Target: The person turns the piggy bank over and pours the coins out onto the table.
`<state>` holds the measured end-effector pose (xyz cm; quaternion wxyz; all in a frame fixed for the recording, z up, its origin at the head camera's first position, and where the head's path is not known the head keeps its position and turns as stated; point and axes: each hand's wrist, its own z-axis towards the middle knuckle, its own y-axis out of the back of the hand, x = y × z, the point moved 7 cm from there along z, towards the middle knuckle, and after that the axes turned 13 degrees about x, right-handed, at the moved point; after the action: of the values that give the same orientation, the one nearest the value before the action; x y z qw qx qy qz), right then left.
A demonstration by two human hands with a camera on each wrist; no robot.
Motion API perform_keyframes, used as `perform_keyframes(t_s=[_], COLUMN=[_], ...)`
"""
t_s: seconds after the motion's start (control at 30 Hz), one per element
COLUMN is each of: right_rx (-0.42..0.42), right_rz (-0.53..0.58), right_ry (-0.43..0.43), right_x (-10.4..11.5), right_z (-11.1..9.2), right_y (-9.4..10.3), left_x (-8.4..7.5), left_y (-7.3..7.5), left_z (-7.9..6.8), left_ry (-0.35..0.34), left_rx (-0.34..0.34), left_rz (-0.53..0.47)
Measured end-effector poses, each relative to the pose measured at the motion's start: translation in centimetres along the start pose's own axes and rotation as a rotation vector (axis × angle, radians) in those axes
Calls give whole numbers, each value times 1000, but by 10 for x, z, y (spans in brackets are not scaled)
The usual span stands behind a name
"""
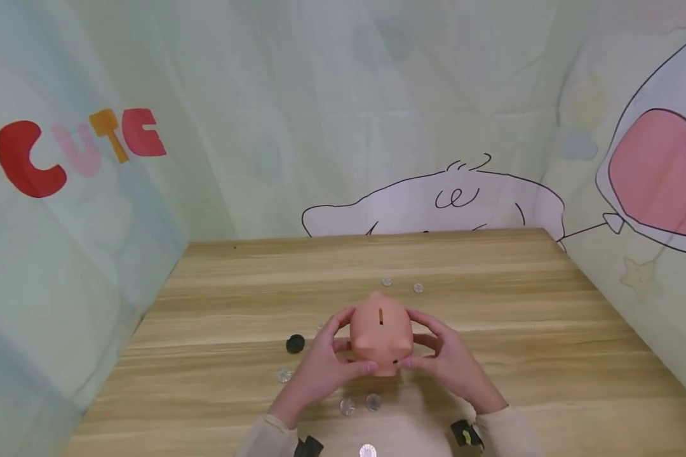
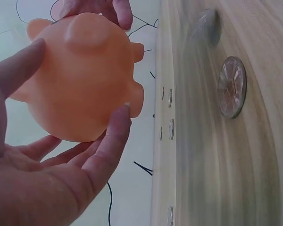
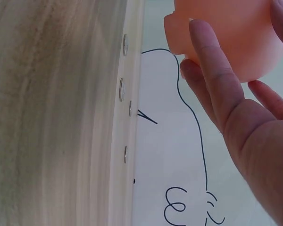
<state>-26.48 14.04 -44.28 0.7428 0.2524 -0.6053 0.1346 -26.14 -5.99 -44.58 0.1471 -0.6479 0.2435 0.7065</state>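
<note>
Both hands hold an orange piggy bank [image 1: 380, 330] between them, its coin slot facing up and its snout toward the person. My left hand [image 1: 330, 360] grips its left side, thumb by the snout and fingers curled round the body. On the other side my right hand [image 1: 441, 357] grips it the same way. In the left wrist view the piggy bank [image 2: 85, 80] is held up off the table, its short feet free. The right wrist view shows the right hand's fingers [image 3: 217, 70] curled under its side, near a foot.
Several silver coins lie about the wooden table [image 1: 520, 304]: a coin [image 1: 386, 282] behind the bank, another coin [image 1: 347, 407] in front, one coin [image 1: 368, 451] at the near edge. A round black piece [image 1: 295, 344] lies left of the left hand. Printed curtains [image 1: 320, 127] surround the table.
</note>
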Motion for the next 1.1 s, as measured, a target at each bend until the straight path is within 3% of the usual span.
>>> perform_keyframes(t_s=[0.53, 0.83, 1.1], right_rx=[2, 30, 62], right_rz=[-18, -59, -18], right_ry=[-1, -73, -158], right_x=[0, -6, -19], right_z=[1, 1, 4], right_y=[-4, -5, -11], left_x=[1, 10, 17], left_y=[2, 2, 1], left_z=[-3, -1, -2], left_ry=[16, 61, 112], left_rx=[-12, 28, 75], left_rz=[43, 88, 109])
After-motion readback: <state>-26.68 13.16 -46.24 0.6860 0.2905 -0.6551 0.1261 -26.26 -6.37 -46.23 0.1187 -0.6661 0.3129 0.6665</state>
